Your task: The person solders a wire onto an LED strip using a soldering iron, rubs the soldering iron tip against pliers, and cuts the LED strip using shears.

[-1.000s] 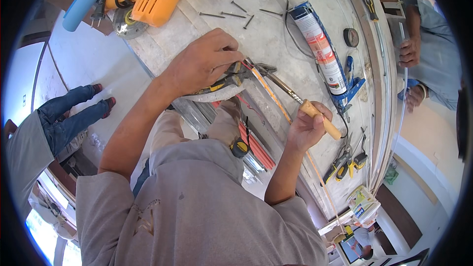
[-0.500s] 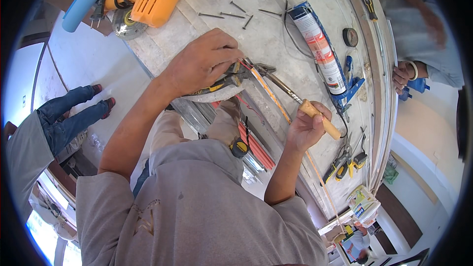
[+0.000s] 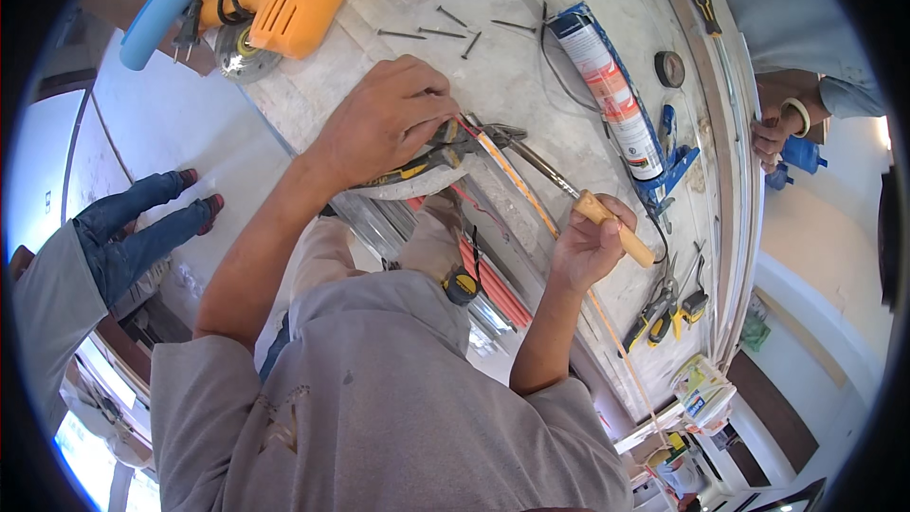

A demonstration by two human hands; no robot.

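Your right hand (image 3: 590, 251) is closed around the handle of the soldering iron with pale wooden grip and metal shaft (image 3: 614, 228), the fingers curled firmly. Your left hand (image 3: 384, 118) is near the metal tip of this iron, almost closed, its fingertips pinching the thin red wire (image 3: 464, 121) at the end of the narrow orange-and-white strip (image 3: 512, 171). The strip runs just beside the iron. The black-and-yellow metal pliers (image 3: 409, 171) lie partly under your left hand, near the iron's tip.
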